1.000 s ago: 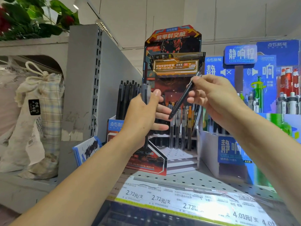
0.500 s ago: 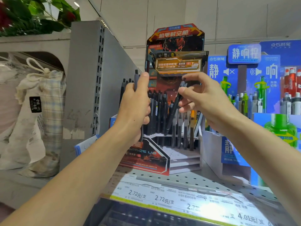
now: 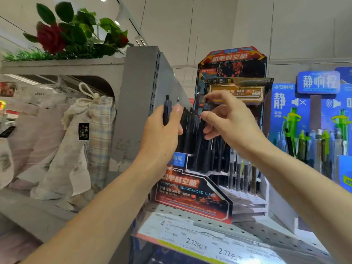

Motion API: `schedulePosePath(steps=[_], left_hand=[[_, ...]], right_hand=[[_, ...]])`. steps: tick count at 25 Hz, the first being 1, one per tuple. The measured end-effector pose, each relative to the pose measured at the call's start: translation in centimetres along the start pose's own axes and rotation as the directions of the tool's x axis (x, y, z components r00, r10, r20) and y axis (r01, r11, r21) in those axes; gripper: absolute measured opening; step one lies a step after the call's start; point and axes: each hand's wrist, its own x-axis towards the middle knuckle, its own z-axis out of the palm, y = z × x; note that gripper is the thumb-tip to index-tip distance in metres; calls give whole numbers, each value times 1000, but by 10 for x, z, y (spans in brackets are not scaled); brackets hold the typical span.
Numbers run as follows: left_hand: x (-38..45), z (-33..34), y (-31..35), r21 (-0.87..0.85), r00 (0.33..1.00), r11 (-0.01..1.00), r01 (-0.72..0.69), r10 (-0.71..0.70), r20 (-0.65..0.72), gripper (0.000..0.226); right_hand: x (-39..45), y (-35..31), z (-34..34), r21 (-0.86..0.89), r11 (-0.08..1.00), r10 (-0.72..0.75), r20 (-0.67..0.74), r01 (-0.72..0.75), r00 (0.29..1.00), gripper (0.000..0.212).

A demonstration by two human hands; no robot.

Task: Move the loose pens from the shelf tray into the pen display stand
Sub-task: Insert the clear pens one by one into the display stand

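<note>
The pen display stand point(image 3: 192, 195) is a dark red and black cardboard unit on the shelf, with several black pens point(image 3: 192, 134) upright in its upper row and more in the lower right row. My left hand point(image 3: 162, 136) grips a bundle of dark pens point(image 3: 167, 111) upright, to the left of the stand's upper row. My right hand point(image 3: 226, 122) pinches the top of one black pen point(image 3: 206, 108) that stands among the upper row. The lower part of that pen is hidden among the others.
A grey shelf upright point(image 3: 141, 103) stands just left of my left hand. A blue pen display point(image 3: 312, 130) with green and grey pens stands to the right. Cloth bags point(image 3: 83, 145) hang at the left. Price labels point(image 3: 207, 246) line the perforated shelf edge.
My right hand has turned its pen from slanted to upright and lowered it into the stand's upper row. My left hand has risen with its bundle. The camera has tilted upward.
</note>
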Motion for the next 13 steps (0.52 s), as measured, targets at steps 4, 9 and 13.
schedulePosePath(steps=[4,9,13], left_hand=[[-2,-1,-1,-11,999,1000,20,-20,31,33],[-1,7,1,-17,998,1000,13,-12,66,30],[-2,10,1,-25,997,1000,15,-13,81,27]], right_hand=[[-2,4,1,-71,997,-3,21,5,1000,29],[-5,4,0,48,995,85,37,-86,996,29],[-14,2,5,-71,996,52,101,-45,994,31]])
